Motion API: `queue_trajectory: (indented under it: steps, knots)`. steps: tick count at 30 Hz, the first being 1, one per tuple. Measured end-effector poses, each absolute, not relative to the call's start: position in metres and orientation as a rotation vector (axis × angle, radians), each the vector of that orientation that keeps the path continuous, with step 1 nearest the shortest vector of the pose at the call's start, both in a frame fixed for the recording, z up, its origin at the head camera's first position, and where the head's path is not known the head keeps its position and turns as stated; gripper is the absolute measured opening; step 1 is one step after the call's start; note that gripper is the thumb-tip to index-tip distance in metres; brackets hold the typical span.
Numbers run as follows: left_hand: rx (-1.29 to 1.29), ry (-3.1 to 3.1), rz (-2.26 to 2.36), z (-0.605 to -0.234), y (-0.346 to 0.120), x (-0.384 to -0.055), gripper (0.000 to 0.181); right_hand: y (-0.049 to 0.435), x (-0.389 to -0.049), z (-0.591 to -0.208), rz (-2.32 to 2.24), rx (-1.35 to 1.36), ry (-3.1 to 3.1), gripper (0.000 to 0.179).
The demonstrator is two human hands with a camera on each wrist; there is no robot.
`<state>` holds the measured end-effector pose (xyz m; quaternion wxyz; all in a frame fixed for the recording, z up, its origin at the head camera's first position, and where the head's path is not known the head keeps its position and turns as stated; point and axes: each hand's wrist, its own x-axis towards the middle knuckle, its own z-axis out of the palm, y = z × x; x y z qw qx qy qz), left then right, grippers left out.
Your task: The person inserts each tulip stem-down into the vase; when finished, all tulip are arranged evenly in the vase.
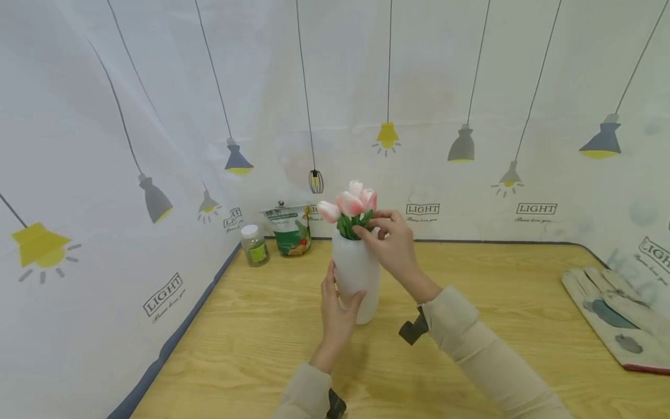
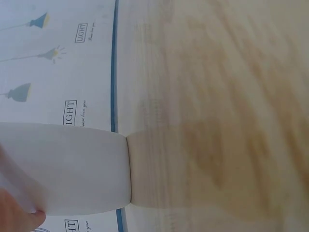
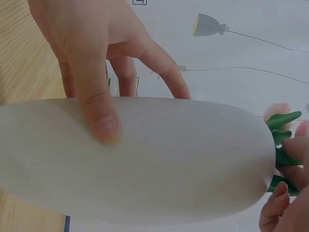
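Observation:
A tall white vase (image 1: 361,279) stands upright on the wooden table, with pink-and-white tulips (image 1: 349,203) and green leaves rising from its mouth. Low on the vase's side, my left hand (image 1: 337,314) grips it, thumb across the front and fingers around the left. My right hand (image 1: 396,247) is at the vase's rim, pinching among the tulips' leaves between thumb and fingers. In the right wrist view, the right fingertips touch the green leaves (image 3: 285,157) beside the vase mouth. The stems inside the vase are hidden. The left wrist view shows the vase's base (image 2: 111,169) on the table.
Behind and left of the vase stand a small lidded jar (image 1: 255,247) and a green-and-white pouch (image 1: 292,233). A pair of work gloves (image 1: 617,311) lies at the table's right. Lamp-printed cloth walls (image 1: 429,180) bound the back and sides.

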<state>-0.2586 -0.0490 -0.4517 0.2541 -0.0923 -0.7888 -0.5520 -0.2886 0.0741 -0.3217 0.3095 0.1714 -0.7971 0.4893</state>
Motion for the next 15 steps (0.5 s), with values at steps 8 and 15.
queue_trajectory:
  steps: [8,15]
  knots:
    - [-0.285,-2.142,-1.498,-0.4506,-0.0454,-0.2603,0.08,0.0782,-0.2896,-0.3195,1.278,0.384,-2.237,0.025]
    - [-0.259,-2.16,-1.507,-0.4499,-0.047,-0.2598,0.08,0.0823,-0.2831,-0.3244,1.273,0.432,-2.237,0.03]
